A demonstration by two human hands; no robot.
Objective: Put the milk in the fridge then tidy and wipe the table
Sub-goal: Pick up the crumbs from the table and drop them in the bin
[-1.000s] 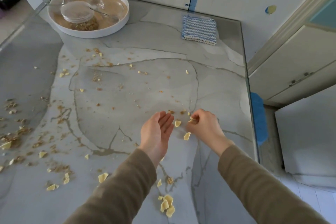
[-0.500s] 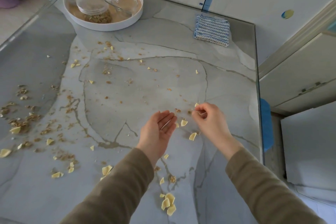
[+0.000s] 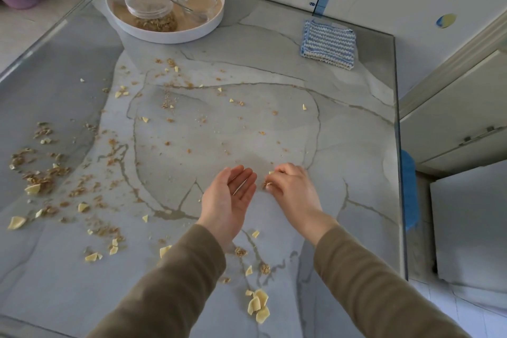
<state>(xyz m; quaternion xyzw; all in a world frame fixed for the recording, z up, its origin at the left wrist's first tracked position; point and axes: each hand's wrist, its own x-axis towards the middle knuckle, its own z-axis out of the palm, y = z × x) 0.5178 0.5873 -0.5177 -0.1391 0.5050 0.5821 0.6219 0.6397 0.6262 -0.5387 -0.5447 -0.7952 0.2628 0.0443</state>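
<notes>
You are holding your left hand (image 3: 230, 197) palm up over the bench (image 3: 247, 123), its fingers (image 3: 242, 177) straight and lying pressed together. Your right hand (image 3: 295, 191) is sitting just beside it, knuckles up, with its fingers (image 3: 274, 186) curling down and pinching a clump of crumbs (image 3: 265, 183) against the bench top. A pale flake (image 3: 271, 172) is showing at the tip of that hand. More brown crumbs and yellow flakes are lying scattered over the bench. The thickest patch (image 3: 41, 181) is lying at the left side, and a pile of flakes (image 3: 259, 306) is sitting near the front edge between your sleeves. The blue and white cloth (image 3: 327, 45) is lying folded at the far right corner, close to the wall. The round white tray (image 3: 164, 37) is standing at the far left corner, carrying a lidded jar (image 3: 153, 12), glassware and spoons.
</notes>
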